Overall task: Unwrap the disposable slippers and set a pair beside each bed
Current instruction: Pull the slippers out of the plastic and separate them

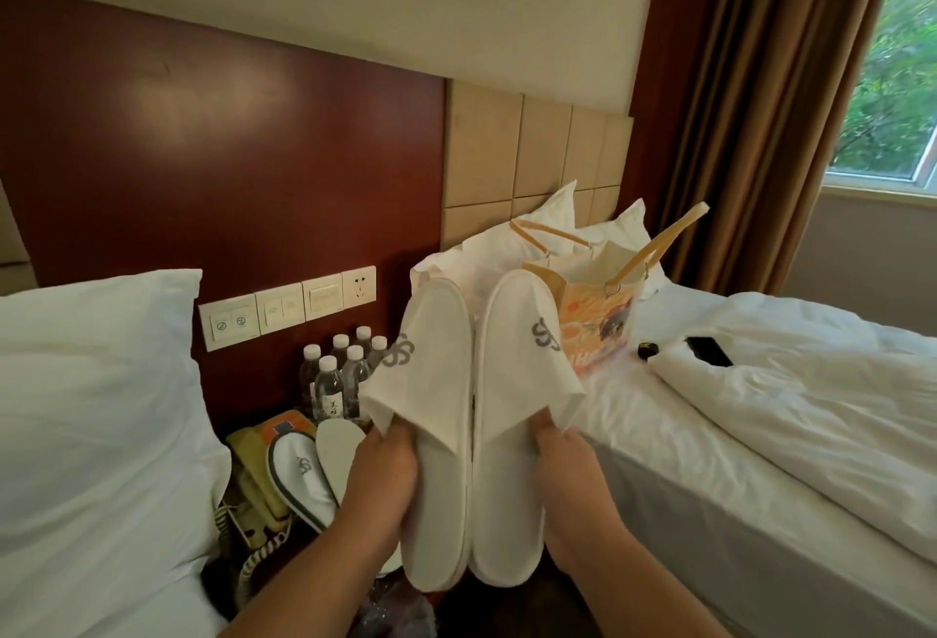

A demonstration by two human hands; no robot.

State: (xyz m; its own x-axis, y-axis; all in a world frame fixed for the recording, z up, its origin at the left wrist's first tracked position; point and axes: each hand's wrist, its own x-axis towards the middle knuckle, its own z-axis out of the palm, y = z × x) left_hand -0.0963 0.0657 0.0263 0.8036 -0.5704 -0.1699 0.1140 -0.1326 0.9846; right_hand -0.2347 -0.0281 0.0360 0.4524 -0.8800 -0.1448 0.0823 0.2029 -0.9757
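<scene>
Slippers are not yet set down by either bed, as far as shows. At the left, the left bed [91, 409] carries a white pillow. Beside it, under the switches [286, 308], stand bottles [337, 374] and a telephone [253, 480]. A second pair [301, 470] lies on the telephone, one sole up; whether that pair is wrapped I cannot tell.

The left grip [385, 470] curls round the edge of the left slipper [436, 434], and the right grip [563, 465] curls round the right slipper [512, 434]. Both slippers are bare of wrap, toes up, touching side by side over the gap between the beds. Unwrapping of this pair looks done; placing is left, once at each bed.

The right bed [623, 404] holds a bag [598, 328] and a rumpled duvet. Beyond it are a curtain [750, 105] and a window [892, 80].
</scene>
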